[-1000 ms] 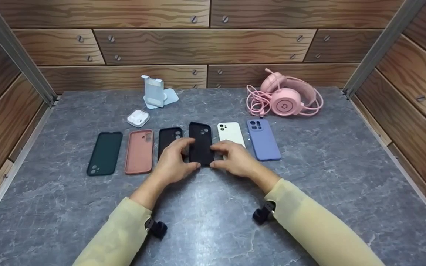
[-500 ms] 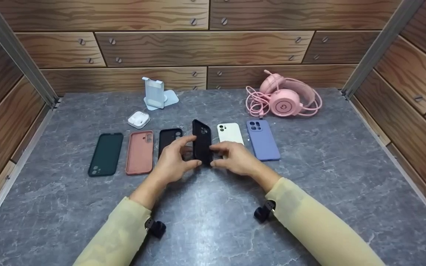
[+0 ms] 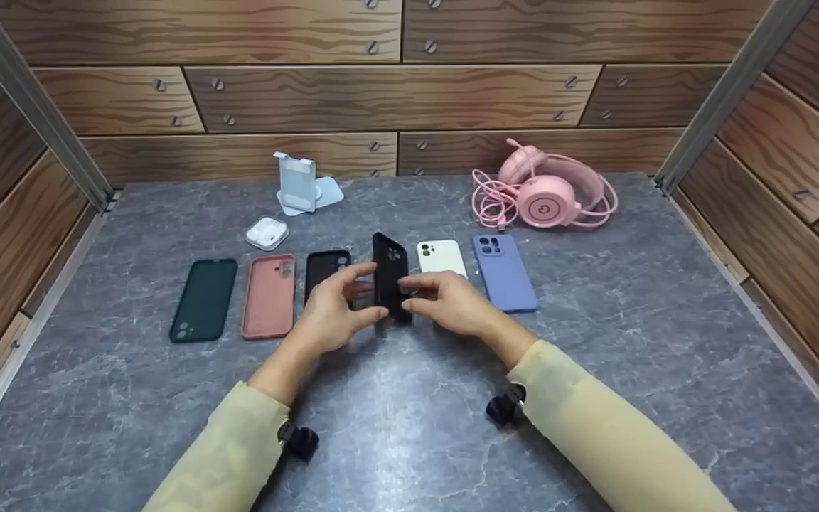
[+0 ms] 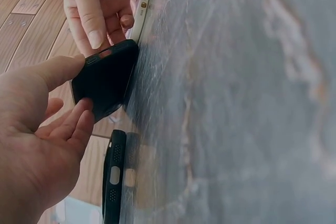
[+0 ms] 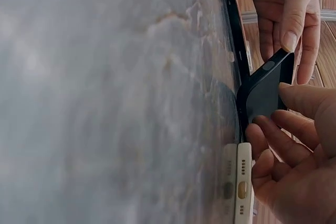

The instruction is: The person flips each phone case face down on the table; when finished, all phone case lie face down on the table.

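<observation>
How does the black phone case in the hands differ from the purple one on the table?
The black case is tipped up on one long edge, held between both hands; the purple case lies flat, untouched. The black one is dark, the purple one pale lilac. Both are phone cases with camera cutouts at the far end.

Light: even and fairly bright, falling from overhead.
Shadows: soft and short, pooled under the forearms on the grey marble-patterned desk [image 3: 594, 299].
Glare: a pale sheen on the desk near its front edge.
Head view: slightly soft; wall lines splay toward the corners.
Wrist views: desk surface blurred close up; hazy, washed contrast; hands sharper.
</observation>
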Motion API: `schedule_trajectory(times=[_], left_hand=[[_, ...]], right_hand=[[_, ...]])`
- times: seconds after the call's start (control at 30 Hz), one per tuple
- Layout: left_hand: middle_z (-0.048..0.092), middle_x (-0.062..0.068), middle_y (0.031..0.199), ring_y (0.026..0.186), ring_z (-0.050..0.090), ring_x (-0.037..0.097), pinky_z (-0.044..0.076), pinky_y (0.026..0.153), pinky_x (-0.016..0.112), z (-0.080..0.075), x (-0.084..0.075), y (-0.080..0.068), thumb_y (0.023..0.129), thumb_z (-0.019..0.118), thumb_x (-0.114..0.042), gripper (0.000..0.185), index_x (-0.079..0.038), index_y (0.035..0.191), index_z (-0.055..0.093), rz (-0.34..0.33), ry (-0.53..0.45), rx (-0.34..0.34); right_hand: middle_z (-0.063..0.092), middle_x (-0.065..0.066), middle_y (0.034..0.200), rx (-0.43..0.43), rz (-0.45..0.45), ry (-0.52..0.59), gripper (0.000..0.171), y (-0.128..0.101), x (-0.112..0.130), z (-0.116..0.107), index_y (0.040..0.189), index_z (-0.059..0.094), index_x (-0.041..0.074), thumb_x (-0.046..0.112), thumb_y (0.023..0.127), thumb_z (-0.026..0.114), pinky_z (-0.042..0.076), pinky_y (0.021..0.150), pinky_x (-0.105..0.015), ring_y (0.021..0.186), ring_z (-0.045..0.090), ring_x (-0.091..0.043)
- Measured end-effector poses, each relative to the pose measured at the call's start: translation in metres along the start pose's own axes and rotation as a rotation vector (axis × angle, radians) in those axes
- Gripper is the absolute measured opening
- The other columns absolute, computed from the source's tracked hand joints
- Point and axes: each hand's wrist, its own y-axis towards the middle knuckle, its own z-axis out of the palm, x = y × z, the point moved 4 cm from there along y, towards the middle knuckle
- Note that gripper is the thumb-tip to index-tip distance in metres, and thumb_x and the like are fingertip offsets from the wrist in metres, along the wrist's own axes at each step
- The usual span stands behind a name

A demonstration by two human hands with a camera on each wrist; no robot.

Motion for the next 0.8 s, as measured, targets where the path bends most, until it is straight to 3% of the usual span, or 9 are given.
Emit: schedule_trajectory(times=[0.17,0.27,0.37,0.5,0.6,0.73,0.8], left_hand=[[0.062,0.018,0.146,0.127,0.066,0.031,0.055,0.102,0.045,0.0003,0.0015,0.0014,0.090,0.084,-0.001,0.071,0.000,0.153,0.052,0.010,-0.033,0.010],[0.060,0.017,0.149,0.129,0.065,0.030,0.055,0.103,0.045,0.0009,0.0017,0.0021,0.090,0.084,-0.001,0.071,0.000,0.154,0.052,0.010,-0.054,0.012],[0.059,0.017,0.151,0.129,0.065,0.031,0.054,0.104,0.044,0.0019,0.0006,0.0033,0.090,0.083,0.001,0.071,0.000,0.154,0.052,0.020,-0.086,0.017],[0.059,0.019,0.150,0.130,0.064,0.033,0.053,0.107,0.041,0.0031,-0.0026,0.0043,0.090,0.082,0.004,0.072,0.002,0.154,0.050,0.041,-0.119,0.029],[0.058,0.021,0.149,0.131,0.063,0.035,0.051,0.108,0.040,0.0032,-0.0048,0.0043,0.091,0.081,0.005,0.072,0.003,0.155,0.048,0.054,-0.128,0.036],[0.058,0.023,0.149,0.132,0.062,0.036,0.050,0.110,0.041,0.0034,-0.0061,0.0050,0.091,0.080,0.003,0.071,0.004,0.155,0.047,0.062,-0.129,0.047],[0.057,0.023,0.150,0.132,0.062,0.036,0.050,0.110,0.041,0.0038,-0.0065,0.0059,0.092,0.080,0.003,0.072,0.005,0.155,0.046,0.061,-0.133,0.054]], right_hand=[[0.073,-0.022,0.127,0.011,0.008,0.096,0.041,0.0052,-0.0009,0.0028,0.137,0.065,-0.010,0.006,0.100,0.071,0.051,0.108,-0.042,0.123,0.068,-0.034],[0.072,-0.024,0.128,0.005,0.019,0.163,0.041,0.0065,-0.0008,0.0031,0.138,0.063,-0.011,0.004,0.101,0.070,0.053,0.104,-0.034,0.124,0.068,-0.033],[0.071,-0.025,0.130,-0.003,0.054,0.237,0.041,0.0058,-0.0006,0.0025,0.140,0.062,-0.011,0.004,0.102,0.067,0.056,0.086,-0.023,0.115,0.071,-0.025],[0.071,-0.023,0.131,-0.013,0.109,0.323,0.041,0.0051,-0.0004,0.0013,0.144,0.061,-0.007,0.004,0.105,0.064,0.046,0.059,-0.017,0.098,0.071,-0.013],[0.071,-0.022,0.130,-0.023,0.121,0.369,0.041,0.0058,0.0015,0.0007,0.145,0.060,-0.006,0.003,0.105,0.062,0.043,0.055,-0.016,0.093,0.072,-0.010],[0.072,-0.021,0.128,-0.036,0.111,0.407,0.040,0.0079,0.0034,0.0002,0.145,0.060,-0.008,0.002,0.106,0.061,0.050,0.061,-0.016,0.094,0.073,-0.012],[0.073,-0.020,0.127,-0.040,0.119,0.408,0.040,0.0083,0.0035,-0.0006,0.145,0.060,-0.007,0.002,0.106,0.061,0.048,0.059,-0.016,0.094,0.074,-0.014]])
